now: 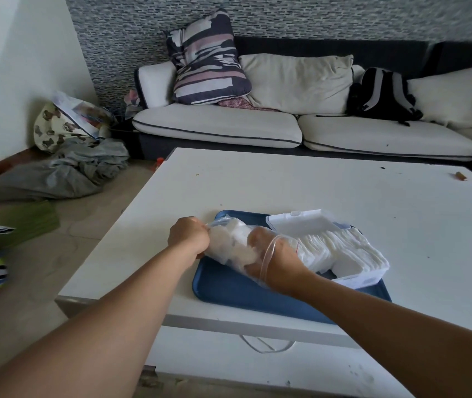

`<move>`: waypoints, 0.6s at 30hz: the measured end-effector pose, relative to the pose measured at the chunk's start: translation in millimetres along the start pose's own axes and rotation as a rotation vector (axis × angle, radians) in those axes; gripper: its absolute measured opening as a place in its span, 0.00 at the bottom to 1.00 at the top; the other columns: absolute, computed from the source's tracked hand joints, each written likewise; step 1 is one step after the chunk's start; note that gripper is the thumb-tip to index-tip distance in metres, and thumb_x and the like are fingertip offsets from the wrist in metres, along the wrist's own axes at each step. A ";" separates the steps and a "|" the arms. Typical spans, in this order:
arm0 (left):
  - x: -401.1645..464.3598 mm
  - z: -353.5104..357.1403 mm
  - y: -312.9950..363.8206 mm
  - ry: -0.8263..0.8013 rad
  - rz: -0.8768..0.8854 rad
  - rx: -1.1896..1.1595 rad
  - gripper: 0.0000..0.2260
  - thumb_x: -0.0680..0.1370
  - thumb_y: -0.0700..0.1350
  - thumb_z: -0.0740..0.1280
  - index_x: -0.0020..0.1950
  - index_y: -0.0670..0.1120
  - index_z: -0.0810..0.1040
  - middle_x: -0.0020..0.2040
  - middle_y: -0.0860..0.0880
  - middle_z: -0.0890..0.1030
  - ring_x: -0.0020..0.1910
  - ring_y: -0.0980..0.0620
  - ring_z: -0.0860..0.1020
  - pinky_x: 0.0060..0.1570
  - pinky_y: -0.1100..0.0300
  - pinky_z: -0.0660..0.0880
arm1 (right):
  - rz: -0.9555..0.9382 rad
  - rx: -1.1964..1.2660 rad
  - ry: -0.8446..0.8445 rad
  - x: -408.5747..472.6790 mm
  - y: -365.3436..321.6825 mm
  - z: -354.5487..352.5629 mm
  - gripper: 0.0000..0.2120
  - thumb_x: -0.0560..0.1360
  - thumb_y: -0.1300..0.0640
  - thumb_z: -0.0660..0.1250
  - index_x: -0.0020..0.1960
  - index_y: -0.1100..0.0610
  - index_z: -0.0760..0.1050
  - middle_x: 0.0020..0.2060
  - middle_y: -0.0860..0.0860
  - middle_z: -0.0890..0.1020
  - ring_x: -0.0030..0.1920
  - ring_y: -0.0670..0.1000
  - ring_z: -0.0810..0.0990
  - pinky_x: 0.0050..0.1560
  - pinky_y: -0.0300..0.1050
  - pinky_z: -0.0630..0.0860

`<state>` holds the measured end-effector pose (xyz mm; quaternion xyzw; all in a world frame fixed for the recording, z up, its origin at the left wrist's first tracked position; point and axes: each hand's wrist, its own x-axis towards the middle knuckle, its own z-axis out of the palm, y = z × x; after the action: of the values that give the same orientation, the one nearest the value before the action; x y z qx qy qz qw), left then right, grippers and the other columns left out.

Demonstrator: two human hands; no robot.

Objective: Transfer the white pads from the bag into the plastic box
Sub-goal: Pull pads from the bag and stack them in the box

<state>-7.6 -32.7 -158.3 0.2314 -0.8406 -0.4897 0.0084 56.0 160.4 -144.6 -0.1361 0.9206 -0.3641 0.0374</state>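
Note:
A clear plastic bag (230, 242) with white pads inside lies on a blue tray (229, 285). My left hand (188, 235) grips the bag's far closed end. My right hand (269, 254) is pushed inside the bag through its open mouth, up to the wrist; its fingers are blurred behind the plastic among the pads. To the right on the tray stands the clear plastic box (352, 271), lid (300, 222) flipped open at the back, filled with a row of upright white pads (341, 248).
The tray sits near the front edge of a white table (315, 182). A small brown object (460, 176) lies at the table's far right. A sofa with cushions and a black backpack (381, 94) stands behind. Clothes, bags and a ball lie on the floor to the left.

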 end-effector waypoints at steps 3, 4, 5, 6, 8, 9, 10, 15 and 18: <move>7.8 1.5 -4.8 0.007 -0.016 -0.030 0.06 0.79 0.42 0.68 0.51 0.44 0.83 0.51 0.43 0.81 0.50 0.38 0.81 0.43 0.45 0.84 | 0.036 -0.009 0.016 -1.2 -0.3 -8.4 0.13 0.72 0.57 0.72 0.54 0.47 0.76 0.33 0.43 0.75 0.32 0.46 0.74 0.33 0.36 0.69; 10.7 2.9 -6.5 0.010 -0.011 -0.023 0.05 0.78 0.42 0.68 0.51 0.44 0.84 0.51 0.43 0.82 0.50 0.38 0.82 0.43 0.45 0.84 | 0.052 -0.081 -0.019 -5.6 -4.6 -17.7 0.07 0.72 0.57 0.71 0.47 0.49 0.76 0.31 0.43 0.74 0.32 0.47 0.73 0.32 0.37 0.68; 13.6 4.1 -8.0 0.010 -0.001 -0.022 0.05 0.78 0.42 0.69 0.50 0.44 0.84 0.50 0.43 0.82 0.49 0.38 0.82 0.44 0.45 0.84 | 0.065 -0.140 -0.046 -8.6 -3.7 -28.4 0.06 0.71 0.58 0.71 0.40 0.51 0.74 0.29 0.44 0.73 0.31 0.47 0.73 0.29 0.36 0.67; 12.8 4.4 -7.6 0.004 0.005 -0.011 0.04 0.77 0.42 0.69 0.48 0.44 0.84 0.49 0.42 0.83 0.48 0.38 0.82 0.45 0.45 0.84 | 0.105 -0.178 -0.049 -15.2 -5.3 -43.9 0.09 0.70 0.58 0.71 0.35 0.52 0.72 0.27 0.45 0.72 0.29 0.47 0.73 0.26 0.34 0.66; 13.7 6.1 -8.0 -0.014 0.016 0.015 0.05 0.76 0.43 0.69 0.44 0.44 0.83 0.47 0.42 0.84 0.47 0.39 0.83 0.47 0.46 0.84 | 0.215 -0.151 -0.013 -24.5 -1.1 -74.8 0.09 0.69 0.56 0.71 0.33 0.54 0.73 0.27 0.47 0.77 0.27 0.45 0.78 0.28 0.32 0.75; 10.6 6.7 -5.1 -0.024 0.028 0.049 0.05 0.75 0.44 0.69 0.44 0.44 0.83 0.47 0.42 0.85 0.47 0.40 0.83 0.48 0.49 0.83 | 0.262 -0.058 0.032 -30.2 1.7 -91.1 0.06 0.70 0.56 0.71 0.36 0.54 0.77 0.31 0.50 0.81 0.30 0.46 0.81 0.35 0.38 0.82; 7.3 4.7 -3.2 -0.035 0.034 0.116 0.06 0.75 0.45 0.69 0.45 0.44 0.83 0.48 0.43 0.85 0.47 0.41 0.83 0.48 0.52 0.82 | 0.294 0.093 0.055 -35.8 1.5 -103.8 0.02 0.72 0.58 0.72 0.41 0.55 0.81 0.36 0.54 0.84 0.34 0.50 0.84 0.40 0.46 0.85; -41.6 -7.2 44.2 0.120 0.293 0.287 0.23 0.78 0.58 0.66 0.63 0.41 0.77 0.62 0.42 0.80 0.59 0.41 0.78 0.54 0.51 0.74 | 0.192 0.723 -0.016 -54.9 -1.0 -124.9 0.08 0.78 0.59 0.69 0.55 0.61 0.81 0.45 0.56 0.85 0.44 0.51 0.84 0.48 0.47 0.82; -107.6 -13.1 88.0 -0.300 0.185 -0.325 0.29 0.77 0.65 0.66 0.61 0.40 0.78 0.57 0.40 0.81 0.53 0.42 0.81 0.58 0.46 0.79 | 0.116 0.782 -0.040 -55.7 -7.1 -120.3 0.09 0.78 0.59 0.69 0.56 0.61 0.81 0.43 0.54 0.84 0.44 0.50 0.82 0.43 0.42 0.79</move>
<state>58.1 35.7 -55.8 0.0737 -0.7602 -0.6446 -0.0344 90.9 250.4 -53.4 -0.0663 0.7178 -0.6817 0.1250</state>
